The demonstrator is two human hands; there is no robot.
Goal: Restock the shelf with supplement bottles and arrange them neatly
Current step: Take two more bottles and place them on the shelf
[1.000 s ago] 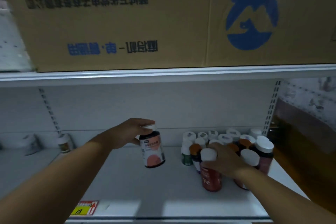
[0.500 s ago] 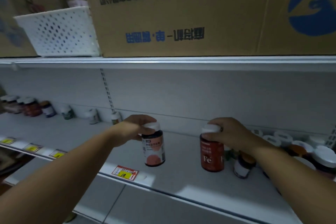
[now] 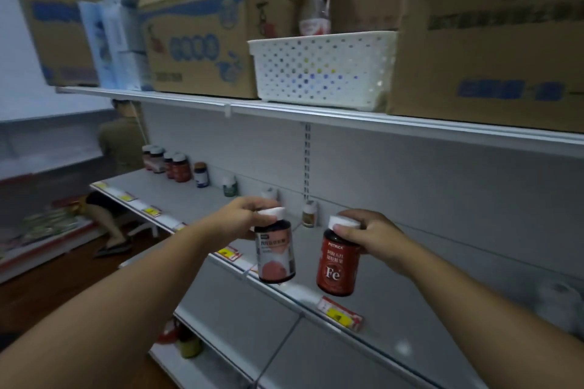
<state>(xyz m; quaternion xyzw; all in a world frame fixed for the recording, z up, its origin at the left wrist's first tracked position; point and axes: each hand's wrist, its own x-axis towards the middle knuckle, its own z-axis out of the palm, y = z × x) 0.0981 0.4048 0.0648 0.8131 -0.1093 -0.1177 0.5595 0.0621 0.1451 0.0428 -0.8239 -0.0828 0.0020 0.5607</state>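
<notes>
Left hand [image 3: 243,218] grips a dark bottle [image 3: 275,254] by its white cap, held in the air over the shelf [image 3: 196,199] edge; right hand [image 3: 376,237] grips a red bottle [image 3: 338,265] marked Fe the same way, just beside it; above, a white perforated basket [image 3: 322,69] holds a pale bottle [image 3: 314,9]; its other contents are hidden.

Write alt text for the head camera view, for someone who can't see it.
Two hands hold supplement bottles by their white caps above a grey shelf: left hand a dark bottle, right hand a red Fe bottle.
</notes>
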